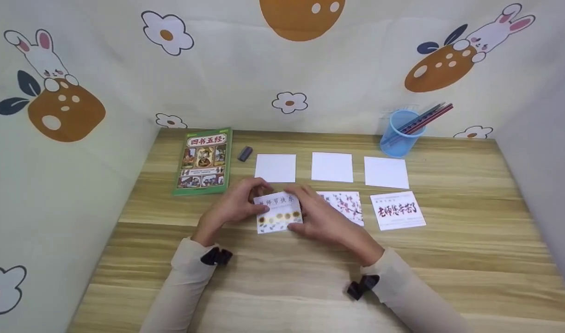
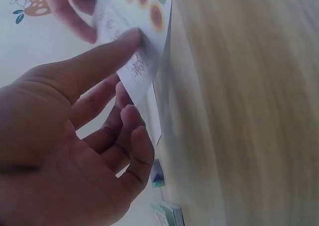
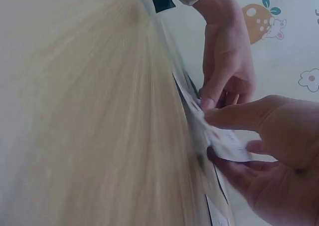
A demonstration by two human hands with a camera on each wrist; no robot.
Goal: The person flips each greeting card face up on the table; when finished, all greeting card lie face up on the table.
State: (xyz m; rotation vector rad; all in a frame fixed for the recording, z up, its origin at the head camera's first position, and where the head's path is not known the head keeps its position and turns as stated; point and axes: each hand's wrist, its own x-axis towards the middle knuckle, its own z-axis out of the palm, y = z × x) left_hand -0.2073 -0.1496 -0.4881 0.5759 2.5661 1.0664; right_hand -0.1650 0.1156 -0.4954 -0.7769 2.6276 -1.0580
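Glossy square sunflower card [image 1: 279,213], pinched by left hand [image 1: 234,206] and right hand [image 1: 320,217]; translucent blue cup [image 1: 399,132] holds pencils [image 1: 428,116].

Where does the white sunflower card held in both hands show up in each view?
Head: white sunflower card at centre, pinched between left hand and right hand.
Left wrist: top centre, under the thumb.
Right wrist: right of centre, edge-on.
Shared landmark: wooden table.

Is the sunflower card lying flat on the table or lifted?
Lifted at one edge. The wrist views show the card tilted off the table, pinched by the left hand and right hand.
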